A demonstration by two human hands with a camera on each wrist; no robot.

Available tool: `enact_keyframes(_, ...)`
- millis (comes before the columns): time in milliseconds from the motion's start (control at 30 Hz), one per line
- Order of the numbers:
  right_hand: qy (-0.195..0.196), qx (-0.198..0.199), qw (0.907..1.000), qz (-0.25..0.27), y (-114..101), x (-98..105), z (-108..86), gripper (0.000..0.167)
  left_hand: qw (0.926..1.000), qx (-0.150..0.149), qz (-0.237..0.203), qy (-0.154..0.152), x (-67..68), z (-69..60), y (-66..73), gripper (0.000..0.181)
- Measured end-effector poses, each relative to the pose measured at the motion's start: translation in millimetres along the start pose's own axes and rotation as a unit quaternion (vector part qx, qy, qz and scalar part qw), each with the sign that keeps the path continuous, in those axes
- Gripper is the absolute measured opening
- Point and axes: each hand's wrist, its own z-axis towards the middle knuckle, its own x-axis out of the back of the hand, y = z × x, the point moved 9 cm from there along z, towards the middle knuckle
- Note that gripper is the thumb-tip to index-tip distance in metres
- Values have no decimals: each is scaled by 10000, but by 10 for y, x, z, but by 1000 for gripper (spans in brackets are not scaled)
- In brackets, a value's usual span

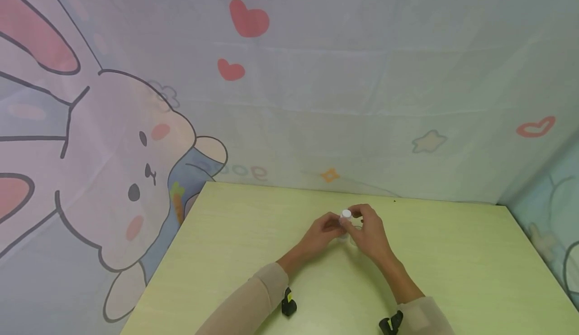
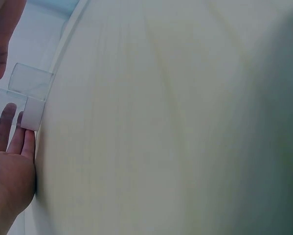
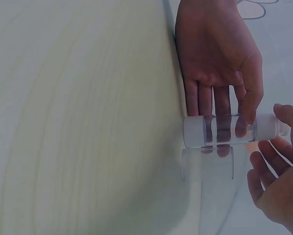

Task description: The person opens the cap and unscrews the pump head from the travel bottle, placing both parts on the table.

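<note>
A clear bottle with a white top (image 1: pixel 346 214) and a white base (image 3: pixel 193 131) stands upright on the table. My left hand (image 1: pixel 322 234) grips its body, the thumb on one side and the fingers behind, as the right wrist view shows. My right hand (image 1: pixel 372 234) pinches the bottle's top between thumb and fingers. Close beside the bottle, on the right hand's side, a clear empty cylinder (image 2: pixel 31 82), like a cup or an overcap, stands on the table. In the head view the hands partly hide the bottle and the cylinder.
The pale yellow-green table (image 1: pixel 253 214) reaches back to a cloth backdrop (image 1: pixel 316 83) printed with a rabbit and hearts. More printed cloth (image 1: pixel 561 214) hangs on the right. Black wrist devices (image 1: pixel 288 303) sit at both sleeves.
</note>
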Motion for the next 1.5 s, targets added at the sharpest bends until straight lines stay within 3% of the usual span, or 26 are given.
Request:
enact_keyframes(533, -12, -159, 9999, -29, 19, -16, -4, 30, 9999, -62, -147, 8, 4, 12, -20, 25)
enact_keyframes(867, 48, 73, 9999, -71, 3, -32, 9, 28, 9999, -83, -127, 53, 9, 12, -3, 25)
enact_keyframes(1100, 62, 237, 9997, -36, 7, -29, 13, 26, 9996, -251, -127, 43, 8, 16, 13, 23)
enact_keyframes(1500, -64, 177, 9998, 72, 25, -30, 2, 29, 9998, -57, -166, 85, 6, 24, -36, 24)
